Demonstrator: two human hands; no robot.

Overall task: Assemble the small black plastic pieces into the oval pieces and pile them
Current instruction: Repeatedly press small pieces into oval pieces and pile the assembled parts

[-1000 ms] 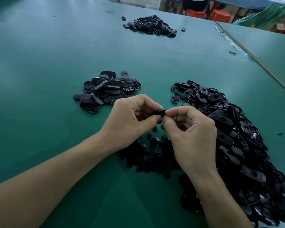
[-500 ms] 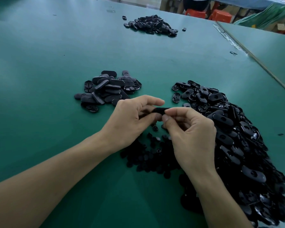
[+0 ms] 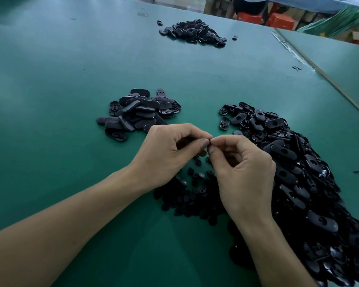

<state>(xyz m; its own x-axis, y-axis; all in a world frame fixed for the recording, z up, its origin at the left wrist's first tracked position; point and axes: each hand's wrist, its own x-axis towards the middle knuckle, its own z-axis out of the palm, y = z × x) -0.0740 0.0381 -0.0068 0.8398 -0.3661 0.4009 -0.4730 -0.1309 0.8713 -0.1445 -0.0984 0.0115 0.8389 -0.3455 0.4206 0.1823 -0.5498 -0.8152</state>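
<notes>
Your left hand (image 3: 166, 154) and right hand (image 3: 243, 172) meet fingertip to fingertip above the green desk (image 3: 71, 100), fingers curled, both pinching a mostly hidden black piece (image 3: 209, 142) over the small black pieces (image 3: 187, 199), oval pieces (image 3: 294, 175) heaped just right.

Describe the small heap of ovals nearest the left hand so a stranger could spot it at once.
Start from the green table: three heaps of black ovals lie on it. The small heap sits left of centre, just beyond the left hand. Unlike the big heap on the right and the far heap, it lies close in and most of its ovals show smooth tops.
</notes>
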